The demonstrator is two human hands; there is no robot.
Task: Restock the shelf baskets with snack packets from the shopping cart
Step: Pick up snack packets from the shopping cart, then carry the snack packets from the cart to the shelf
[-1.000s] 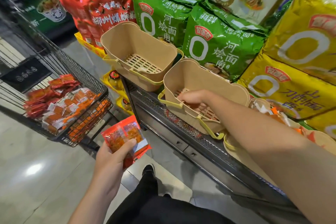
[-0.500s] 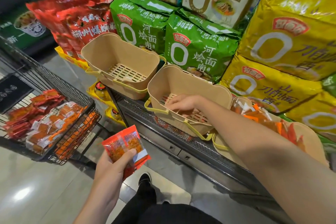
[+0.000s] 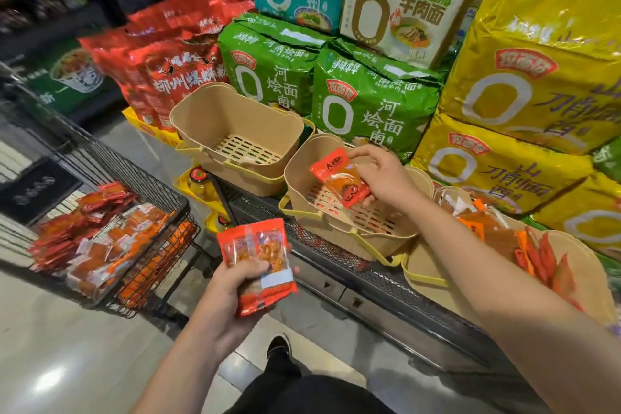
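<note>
Shelf [image 3: 339,255]: right basket [image 3: 437,270] stocked, far basket [image 3: 215,118] bare
Right hand [image 3: 386,178]: fingers pinch red packet [image 3: 339,178] over middle basket [image 3: 302,185]
Left hand [image 3: 242,289]: grips packets [image 3: 257,262]
Cart [image 3: 158,191]: many left

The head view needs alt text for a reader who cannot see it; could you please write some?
A person's right hand holds a red snack packet over the empty middle basket on a shop shelf, while the left hand grips more packets. A shopping cart of packets stands to the left; large noodle bags are stacked behind the baskets.
</note>
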